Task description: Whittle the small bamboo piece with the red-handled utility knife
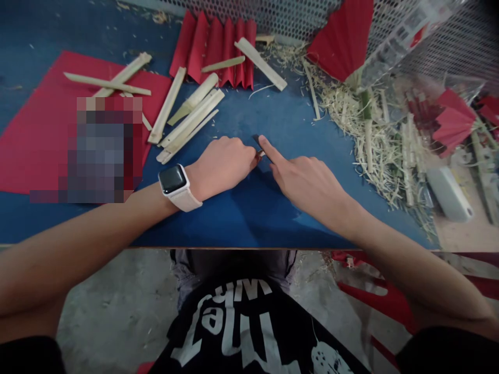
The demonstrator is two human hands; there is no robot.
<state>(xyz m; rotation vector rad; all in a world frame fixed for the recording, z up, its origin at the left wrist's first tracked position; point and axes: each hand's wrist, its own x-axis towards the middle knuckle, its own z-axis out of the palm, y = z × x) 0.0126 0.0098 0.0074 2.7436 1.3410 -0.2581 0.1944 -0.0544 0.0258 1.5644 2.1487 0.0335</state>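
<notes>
My left hand [228, 161], with a watch [173, 179] on its wrist, is closed just above the blue tabletop. Its fingertips pinch a small pale sliver [261, 154], mostly hidden by the fingers. Facing it, my right hand [302, 176] is closed around a small knife, its index finger laid along the dark blade [255, 138]. The handle is hidden in the palm. The two hands almost meet, with the blade beside the sliver. Several split bamboo strips [191, 124] lie beyond my left hand.
A red sheet [31, 140] lies left, partly under a blurred-out patch. Pleated red paper [214, 47] is at the back. Pale shavings [343, 111] and a white box-like object [450, 195] are at right. A red paper fan [343, 41] stands by the mesh panel [288, 21].
</notes>
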